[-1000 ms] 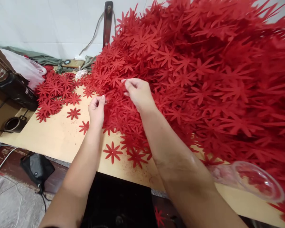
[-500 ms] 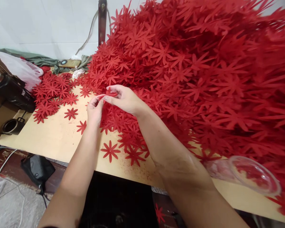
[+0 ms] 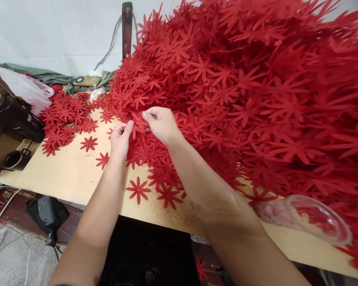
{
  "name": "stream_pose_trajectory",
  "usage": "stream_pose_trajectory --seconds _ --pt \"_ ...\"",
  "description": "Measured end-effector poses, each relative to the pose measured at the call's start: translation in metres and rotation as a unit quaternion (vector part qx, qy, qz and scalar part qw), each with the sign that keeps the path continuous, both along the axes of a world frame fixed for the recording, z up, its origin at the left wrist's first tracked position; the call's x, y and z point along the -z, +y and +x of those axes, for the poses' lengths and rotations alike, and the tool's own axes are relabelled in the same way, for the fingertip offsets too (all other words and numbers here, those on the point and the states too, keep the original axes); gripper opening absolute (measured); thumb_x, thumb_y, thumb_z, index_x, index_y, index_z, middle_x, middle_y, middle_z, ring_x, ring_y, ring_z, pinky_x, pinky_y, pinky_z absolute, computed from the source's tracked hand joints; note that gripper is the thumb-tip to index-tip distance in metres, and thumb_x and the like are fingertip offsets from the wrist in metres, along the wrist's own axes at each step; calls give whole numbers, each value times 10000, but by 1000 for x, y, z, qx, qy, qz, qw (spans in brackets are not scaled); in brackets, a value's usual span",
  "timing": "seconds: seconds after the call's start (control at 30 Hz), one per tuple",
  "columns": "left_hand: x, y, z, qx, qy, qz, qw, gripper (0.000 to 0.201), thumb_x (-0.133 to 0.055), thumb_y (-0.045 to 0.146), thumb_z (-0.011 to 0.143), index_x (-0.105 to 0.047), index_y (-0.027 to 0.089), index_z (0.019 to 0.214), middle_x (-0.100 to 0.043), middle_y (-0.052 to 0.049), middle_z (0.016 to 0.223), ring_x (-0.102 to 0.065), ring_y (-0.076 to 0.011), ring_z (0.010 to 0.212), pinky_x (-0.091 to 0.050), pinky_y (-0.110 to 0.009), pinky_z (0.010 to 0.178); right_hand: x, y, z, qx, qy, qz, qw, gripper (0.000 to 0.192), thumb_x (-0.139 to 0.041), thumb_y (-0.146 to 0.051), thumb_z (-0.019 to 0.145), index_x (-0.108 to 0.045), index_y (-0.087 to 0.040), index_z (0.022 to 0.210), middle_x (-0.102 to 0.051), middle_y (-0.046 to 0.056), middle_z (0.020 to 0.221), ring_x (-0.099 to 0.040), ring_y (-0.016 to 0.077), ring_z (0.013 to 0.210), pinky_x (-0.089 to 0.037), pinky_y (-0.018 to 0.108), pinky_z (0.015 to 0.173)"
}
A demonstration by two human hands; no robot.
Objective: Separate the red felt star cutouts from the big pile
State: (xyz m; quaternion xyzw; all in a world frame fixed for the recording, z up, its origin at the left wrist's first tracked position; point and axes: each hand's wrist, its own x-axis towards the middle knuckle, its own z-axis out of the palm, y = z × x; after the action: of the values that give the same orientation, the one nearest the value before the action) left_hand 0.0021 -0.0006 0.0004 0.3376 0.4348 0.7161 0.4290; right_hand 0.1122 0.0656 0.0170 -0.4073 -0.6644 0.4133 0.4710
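Between my hands, a red flower-shaped cutout (image 3: 139,124) with long narrow petals is held up over the table. My left hand (image 3: 120,137) pinches its left side between thumb and fingers. At its right side my right hand (image 3: 161,122) is closed, thumb and forefinger pinching a petal tip. Just behind and to the right rises a big heap of the same red cutouts (image 3: 209,91). Below my hands, single cutouts (image 3: 139,190) lie flat on the pale wooden table (image 3: 74,174).
A smaller pile of red cutouts (image 3: 66,113) lies at the left. Beside it are a black thermos (image 3: 16,117), a dark mug (image 3: 16,159) and a white plastic bag (image 3: 26,87). A clear plastic tub (image 3: 319,218) lies on its side at the front right. A phone (image 3: 86,81) rests by the wall.
My right hand has shifted right, away from my left. The red cutout, earlier seen nearly edge-on between my fingers, now faces me spread out between both hands.
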Motion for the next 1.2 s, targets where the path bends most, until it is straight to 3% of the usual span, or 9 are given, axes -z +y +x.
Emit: stream_pose_trajectory --seconds 0.17,0.3,0.43,0.67,0.83,0.9,1.0,1.1,1.2 --pt "0 2 -4 -48 -9 -29 998 391 -729 396 705 -439 177 562 -350 90 479 -290 -45 445 -275 -208 477 -1 16 8 90 32 -58 994 180 -511 -295 853 -450 -203 710 -501 -25 604 -574 118 555 -491 280 553" --pt "3 4 -6 -70 4 -32 997 324 -744 362 696 -491 175 619 -440 77 548 -391 -44 516 -346 -181 537 -8 19 11 69 69 -50 994 90 -529 -186 805 -447 -209 775 -520 -41 653 -578 92 555 -480 246 544" --pt "7 6 -6 -69 14 -15 997 243 -776 307 658 -586 175 736 -571 45 681 -527 -66 671 -442 -196 712 -13 7 5 59 93 -87 990 169 -481 -43 764 -431 -202 736 -486 -73 566 -496 57 455 -400 194 470" --pt "10 7 -4 -62 84 -11 994 330 -751 336 682 -660 189 963 -645 -9 895 -576 -106 779 -476 -259 787 -17 -13 -7 -43 100 -88 990 205 -486 25 697 -477 -177 733 -508 -83 558 -461 39 480 -382 191 543" --pt "15 7 -6 -155 149 43 976 413 -762 324 678 -657 229 1066 -620 -22 976 -570 -121 880 -462 -245 806 -15 -16 -12 -34 111 -108 987 175 -555 -3 692 -489 -164 712 -528 -73 587 -476 40 521 -392 197 567" --pt "15 7 -6 -172 189 62 965 393 -770 291 669 -675 241 1048 -608 -19 955 -559 -125 891 -450 -241 801 -12 -15 -13 -44 113 -103 987 184 -584 -8 687 -489 -163 716 -532 -69 596 -486 45 529 -406 205 580" --pt "11 5 -4 -136 221 51 964 197 -745 228 686 -712 203 878 -599 -6 829 -537 -108 775 -432 -232 722 -9 -15 -13 -70 113 -97 986 201 -619 -22 683 -485 -165 730 -538 -62 611 -502 54 542 -417 217 597" --pt "7 4 -4 -108 181 2 977 21 -684 168 723 -669 163 736 -579 17 708 -462 -77 613 -394 -217 626 -11 -17 -12 -73 113 -110 985 152 -591 -58 725 -486 -166 731 -517 -69 575 -464 51 512 -395 218 578" --pt "7 5 -6 -101 127 -9 987 60 -641 148 748 -613 157 696 -567 31 670 -467 -72 599 -400 -210 648 -15 -19 -11 -56 111 -120 985 128 -559 -57 738 -492 -165 725 -483 -80 539 -415 45 493 -360 205 550"
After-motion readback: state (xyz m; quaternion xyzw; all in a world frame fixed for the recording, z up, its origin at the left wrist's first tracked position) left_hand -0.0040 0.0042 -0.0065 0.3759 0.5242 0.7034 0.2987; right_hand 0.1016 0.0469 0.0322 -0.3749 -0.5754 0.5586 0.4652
